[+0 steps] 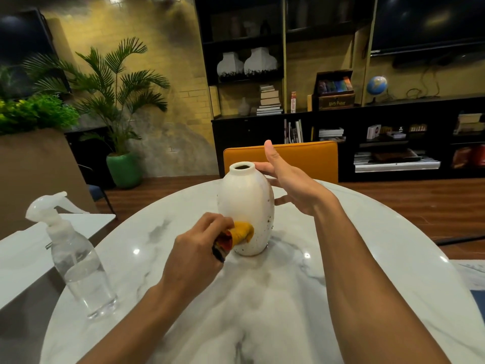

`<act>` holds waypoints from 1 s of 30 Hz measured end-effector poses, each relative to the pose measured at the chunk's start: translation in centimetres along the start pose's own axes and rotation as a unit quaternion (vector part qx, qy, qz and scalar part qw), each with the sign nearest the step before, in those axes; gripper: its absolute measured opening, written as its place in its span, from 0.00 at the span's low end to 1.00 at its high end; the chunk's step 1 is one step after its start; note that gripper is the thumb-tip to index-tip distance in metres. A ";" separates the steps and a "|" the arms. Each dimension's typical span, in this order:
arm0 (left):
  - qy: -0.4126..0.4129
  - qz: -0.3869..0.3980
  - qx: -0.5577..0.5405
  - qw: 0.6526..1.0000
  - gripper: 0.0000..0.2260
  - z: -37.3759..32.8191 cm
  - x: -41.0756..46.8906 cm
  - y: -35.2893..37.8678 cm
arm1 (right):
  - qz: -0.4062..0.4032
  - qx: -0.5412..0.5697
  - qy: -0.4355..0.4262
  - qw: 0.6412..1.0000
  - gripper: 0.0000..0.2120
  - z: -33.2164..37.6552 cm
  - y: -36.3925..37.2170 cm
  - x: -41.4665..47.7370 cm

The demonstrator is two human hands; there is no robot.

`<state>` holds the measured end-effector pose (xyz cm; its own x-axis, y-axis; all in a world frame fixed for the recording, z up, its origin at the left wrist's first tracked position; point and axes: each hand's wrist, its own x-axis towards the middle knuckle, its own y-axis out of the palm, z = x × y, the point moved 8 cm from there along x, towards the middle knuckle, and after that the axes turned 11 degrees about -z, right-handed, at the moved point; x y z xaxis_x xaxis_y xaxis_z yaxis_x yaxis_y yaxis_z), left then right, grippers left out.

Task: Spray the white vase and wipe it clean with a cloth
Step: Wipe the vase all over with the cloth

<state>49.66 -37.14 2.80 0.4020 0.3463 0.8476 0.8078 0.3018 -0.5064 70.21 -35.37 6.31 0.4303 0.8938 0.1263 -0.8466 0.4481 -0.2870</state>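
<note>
Pressing bunched cloth (242, 232) against vase (245, 203), left hand (195, 248); right hand (291, 182) splayed.

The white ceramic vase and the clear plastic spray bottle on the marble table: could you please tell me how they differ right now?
The white ceramic vase is opaque and speckled near its base; the clear plastic spray bottle is see-through, with liquid inside. The vase has an open mouth; the bottle is capped by a white trigger head. The left hand presses a yellow cloth against the vase, while the bottle stands untouched. Both stand upright on the marble table.
</note>
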 end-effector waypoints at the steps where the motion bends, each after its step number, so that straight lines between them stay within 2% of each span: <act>1: -0.003 0.016 -0.002 1.000 0.17 0.4 -0.7 0.6 | -0.001 0.000 0.000 1.000 0.37 0.0 0.0 0.0; 6: -0.018 0.104 0.033 0.994 0.14 1.1 -2.5 3.7 | -0.005 -0.001 0.005 1.000 0.38 -0.1 0.0 -0.1; 9: -0.008 0.089 0.040 0.995 0.13 1.1 -2.0 3.1 | -0.005 -0.001 0.004 1.000 0.38 0.0 0.0 -0.1; 14: -0.002 0.018 0.059 0.998 0.14 0.1 -0.3 0.8 | -0.006 -0.002 0.009 1.000 0.38 0.0 -0.1 0.0; 23: 0.018 0.115 0.075 0.990 0.13 -0.8 -2.2 5.1 | -0.008 -0.006 0.010 1.000 0.38 0.0 -0.1 -0.1; 25: 0.003 0.105 0.063 0.992 0.13 -0.7 -1.7 4.3 | -0.007 -0.007 0.009 1.000 0.38 -0.1 -0.1 -0.1; 30: -0.009 0.020 0.037 0.999 0.15 -1.6 0.5 1.4 | -0.004 -0.009 0.010 1.000 0.38 -0.1 0.0 -0.1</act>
<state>51.64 -37.94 2.76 0.4249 0.3761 0.8235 0.7571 0.3511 -0.5510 70.25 -35.44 6.26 0.4444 0.8891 0.1091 -0.8371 0.4556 -0.3028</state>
